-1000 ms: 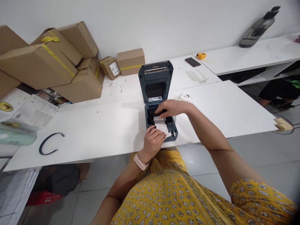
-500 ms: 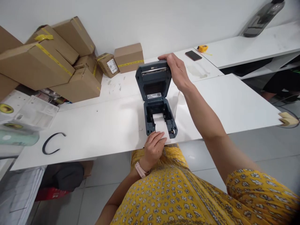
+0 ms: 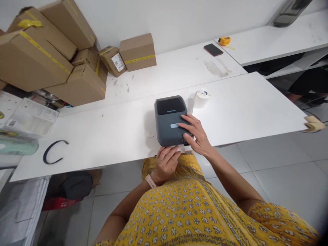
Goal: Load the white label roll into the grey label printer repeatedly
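A dark grey label printer (image 3: 169, 116) sits with its lid closed at the near edge of the white table (image 3: 115, 136). My right hand (image 3: 196, 133) lies flat on the lid's right front part, fingers spread. My left hand (image 3: 166, 162) is curled at the printer's front edge, pinching the white paper strip (image 3: 181, 148) that sticks out of the slot. A white label roll (image 3: 202, 97) stands just right of the printer's back.
Stacked cardboard boxes (image 3: 51, 54) fill the far left, a small box (image 3: 138, 51) stands by the wall. A phone (image 3: 213, 49) and a yellow tape measure (image 3: 224, 41) lie far right. A black curved strap (image 3: 52, 150) and printed packages (image 3: 23, 119) lie at the left.
The printer's lid, held open by my right hand at its top edge, is now closed and my right hand rests on it. My left hand stayed at the paper's front end.
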Available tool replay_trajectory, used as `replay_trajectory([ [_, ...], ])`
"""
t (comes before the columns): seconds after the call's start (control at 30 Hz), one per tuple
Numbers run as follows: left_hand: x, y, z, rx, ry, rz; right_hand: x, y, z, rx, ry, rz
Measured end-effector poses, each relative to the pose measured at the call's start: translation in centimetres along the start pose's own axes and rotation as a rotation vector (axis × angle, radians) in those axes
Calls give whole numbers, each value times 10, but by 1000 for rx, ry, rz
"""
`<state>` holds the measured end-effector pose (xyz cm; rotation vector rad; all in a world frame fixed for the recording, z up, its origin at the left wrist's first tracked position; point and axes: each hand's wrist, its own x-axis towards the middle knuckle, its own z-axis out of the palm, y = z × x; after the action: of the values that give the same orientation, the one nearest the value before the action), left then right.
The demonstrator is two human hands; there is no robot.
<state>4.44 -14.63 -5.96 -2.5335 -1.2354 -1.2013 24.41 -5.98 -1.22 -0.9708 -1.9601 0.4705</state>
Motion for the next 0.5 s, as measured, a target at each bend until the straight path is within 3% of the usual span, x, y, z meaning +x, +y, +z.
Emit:
replay_trajectory([
  [0.2,-11,-1,-6,-57,-43,8,-15,5,18,22,88,76],
  [0.33,-7,0,-14,-107,93,-23,-21,4,36,105,208,196],
  [0.43,10,-5,-11,-113,258,-321,-27,6,47,253,271,365],
  [0.5,24,-14,-4,-209,233,-593,-32,10,51,360,283,482],
])
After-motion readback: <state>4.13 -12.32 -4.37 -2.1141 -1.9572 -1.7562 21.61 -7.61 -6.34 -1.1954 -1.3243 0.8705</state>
